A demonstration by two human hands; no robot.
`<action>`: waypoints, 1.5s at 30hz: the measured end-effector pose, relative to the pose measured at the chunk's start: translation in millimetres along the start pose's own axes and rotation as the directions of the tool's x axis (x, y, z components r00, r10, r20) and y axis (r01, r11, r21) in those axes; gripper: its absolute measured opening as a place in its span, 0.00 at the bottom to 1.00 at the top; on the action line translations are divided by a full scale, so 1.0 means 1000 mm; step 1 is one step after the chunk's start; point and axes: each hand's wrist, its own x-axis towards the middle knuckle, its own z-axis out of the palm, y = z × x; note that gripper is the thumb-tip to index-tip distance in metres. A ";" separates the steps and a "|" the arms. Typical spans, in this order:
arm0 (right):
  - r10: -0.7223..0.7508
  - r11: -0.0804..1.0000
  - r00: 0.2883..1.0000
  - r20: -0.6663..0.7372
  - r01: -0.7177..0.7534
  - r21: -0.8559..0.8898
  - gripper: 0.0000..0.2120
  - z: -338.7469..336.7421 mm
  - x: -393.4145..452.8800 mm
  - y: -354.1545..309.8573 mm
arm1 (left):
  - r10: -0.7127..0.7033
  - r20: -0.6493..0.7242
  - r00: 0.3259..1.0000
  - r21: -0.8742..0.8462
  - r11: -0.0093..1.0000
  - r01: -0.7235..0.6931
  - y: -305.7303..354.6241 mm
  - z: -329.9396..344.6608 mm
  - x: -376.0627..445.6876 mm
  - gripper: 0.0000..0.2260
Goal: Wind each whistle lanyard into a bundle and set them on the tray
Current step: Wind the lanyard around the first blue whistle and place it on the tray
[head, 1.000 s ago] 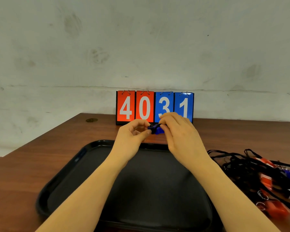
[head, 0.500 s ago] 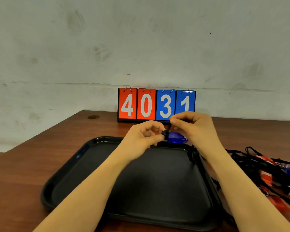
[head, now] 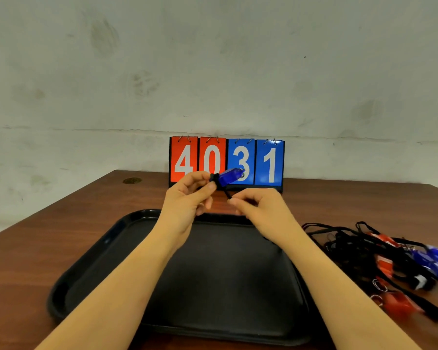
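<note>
Brown wooden table (head: pixel 61 248) under both forearms. Black rectangular plastic tray (head: pixel 225 299) sits on it directly below the hands, nothing lying in it. Flip scoreboard with red and blue number cards (head: pixel 226 161) stands just beyond the hands, reads 4031. Tangled pile of black lanyards with red and blue whistles (head: pixel 390 261) lies on the table right of the right forearm, beside the tray. Left hand (head: pixel 187 200) raised above the tray's far edge, thumb and fingers curled, pinching the translucent blue plastic whistle (head: pixel 229 176) at its cord-wrapped end; whistle sticks out up and to the right. Right hand (head: pixel 258 208) just beside and lower, fingertips pinching the black lanyard cord (head: pixel 227 193) that runs down from the whistle.
</note>
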 end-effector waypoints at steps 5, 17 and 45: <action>-0.041 0.993 0.990 0.134 0.056 -0.105 0.07 0.004 -0.001 -0.006 | -0.040 -0.104 0.994 0.074 0.996 0.048 -0.002 -0.001 0.002 0.07; -0.053 0.975 0.991 0.123 0.025 0.220 0.07 0.000 -0.004 -0.017 | -0.009 -0.154 0.988 0.254 0.966 0.048 -0.007 -0.004 0.007 0.07; 0.160 0.930 0.959 -0.236 -0.067 0.360 0.04 -0.007 0.004 -0.004 | 0.102 0.216 0.971 0.566 0.797 -0.209 0.001 0.003 0.001 0.08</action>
